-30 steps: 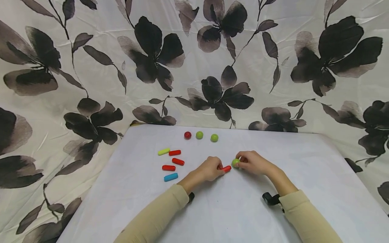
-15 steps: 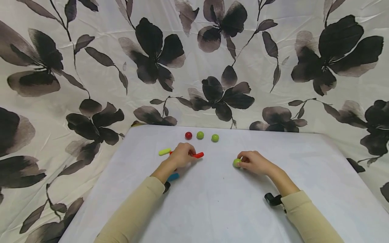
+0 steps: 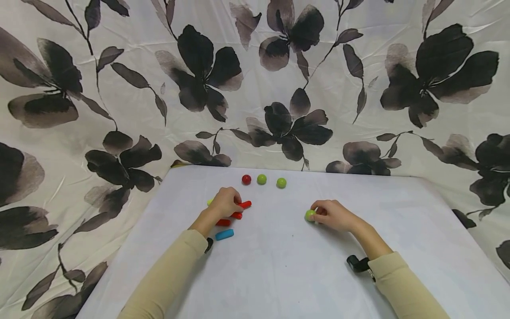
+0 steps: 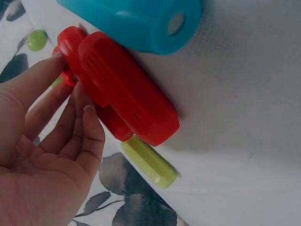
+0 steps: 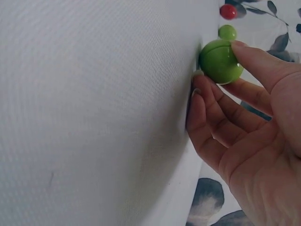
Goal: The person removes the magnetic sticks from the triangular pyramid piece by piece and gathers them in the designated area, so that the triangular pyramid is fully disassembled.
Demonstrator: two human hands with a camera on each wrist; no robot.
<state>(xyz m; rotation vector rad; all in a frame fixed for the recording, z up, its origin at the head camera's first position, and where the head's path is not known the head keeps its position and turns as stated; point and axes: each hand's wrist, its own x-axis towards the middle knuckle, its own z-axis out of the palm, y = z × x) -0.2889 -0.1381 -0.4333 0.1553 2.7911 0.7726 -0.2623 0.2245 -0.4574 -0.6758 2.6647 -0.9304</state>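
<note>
My left hand [image 3: 226,203] is among the short fluted plastic sticks on the left of the table, pinching a red stick [image 3: 246,204] between thumb and fingers. Two more red sticks lie just below it, one nearer [image 4: 127,89] in the left wrist view. The hand covers part of the group, including most of a yellow-green stick [image 4: 150,162]. A blue stick [image 3: 224,235] lies closest to me. On the right, my right hand [image 3: 334,215] holds a glossy green ball [image 5: 221,61] between thumb and fingertips, low at the white tabletop.
Along the back of the white table [image 3: 287,274] sit a red ball [image 3: 246,180], a green ball [image 3: 261,179] and another green ball [image 3: 281,183]. Behind the far edge hangs a cloth [image 3: 247,88] with dark flowers.
My left hand has carried the red stick from beside the green ball leftward and back to the other sticks. My right hand stays in place, holding the green ball.
</note>
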